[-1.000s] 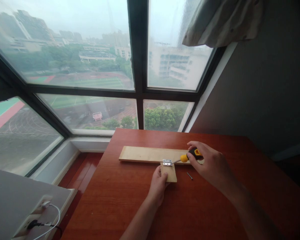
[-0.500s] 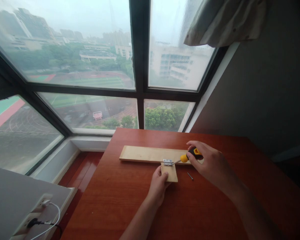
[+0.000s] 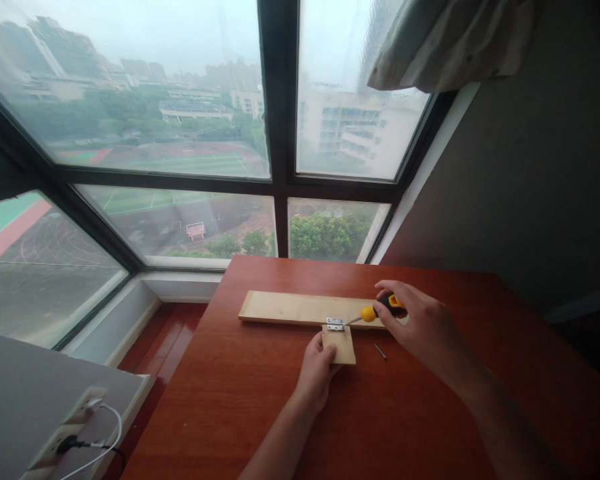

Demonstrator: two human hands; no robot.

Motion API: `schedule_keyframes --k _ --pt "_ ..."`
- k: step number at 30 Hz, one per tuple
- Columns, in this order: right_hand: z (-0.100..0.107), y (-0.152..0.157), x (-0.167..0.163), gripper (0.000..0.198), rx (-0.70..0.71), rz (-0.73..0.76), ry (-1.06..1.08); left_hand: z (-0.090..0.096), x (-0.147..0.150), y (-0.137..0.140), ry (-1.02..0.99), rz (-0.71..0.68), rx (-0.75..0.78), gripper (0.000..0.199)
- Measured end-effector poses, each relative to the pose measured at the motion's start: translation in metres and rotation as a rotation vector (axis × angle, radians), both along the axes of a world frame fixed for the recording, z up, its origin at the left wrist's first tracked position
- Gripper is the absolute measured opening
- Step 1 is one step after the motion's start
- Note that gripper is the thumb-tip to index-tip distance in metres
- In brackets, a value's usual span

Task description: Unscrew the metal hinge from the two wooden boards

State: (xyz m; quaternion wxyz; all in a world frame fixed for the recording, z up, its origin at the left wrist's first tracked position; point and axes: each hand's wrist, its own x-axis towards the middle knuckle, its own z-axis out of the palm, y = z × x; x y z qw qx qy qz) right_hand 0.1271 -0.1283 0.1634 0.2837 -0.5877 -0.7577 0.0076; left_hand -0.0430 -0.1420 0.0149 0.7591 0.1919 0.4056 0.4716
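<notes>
My left hand point(image 3: 319, 365) grips a small wooden board point(image 3: 341, 348), thumb on top. A silver hinge point(image 3: 335, 324) spans the joint between this piece and a long pale plank point(image 3: 285, 308) lying across the table. My right hand point(image 3: 417, 320) is closed around the black and yellow handle of a screwdriver point(image 3: 369, 314). The tool slants down to the left, its tip at the hinge's right end; whether it sits in a screw head is too small to tell. A loose screw point(image 3: 381, 352) lies on the table just right of the small board.
The reddish-brown table point(image 3: 220, 400) stands by large windows with dark frames point(image 3: 280, 133). A curtain point(image 3: 455, 47) hangs at the upper right. At the lower left, a low wall carries sockets with plugged-in cables point(image 3: 117, 427).
Almost nothing differs. The screwdriver and my right hand have shifted very slightly, while my left hand and the boards stay in place.
</notes>
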Motion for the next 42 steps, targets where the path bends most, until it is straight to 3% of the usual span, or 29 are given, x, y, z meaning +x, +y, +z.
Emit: schedule_keyframes --k 24,42 --pt "0.000 0.000 0.000 0.023 0.010 0.020 0.007 0.001 0.000 -0.001 0.020 -0.006 0.015 0.037" --pt "0.003 0.016 0.007 0.020 0.007 0.025 -0.046 0.005 0.000 0.000 0.026 0.002 0.010 0.040"
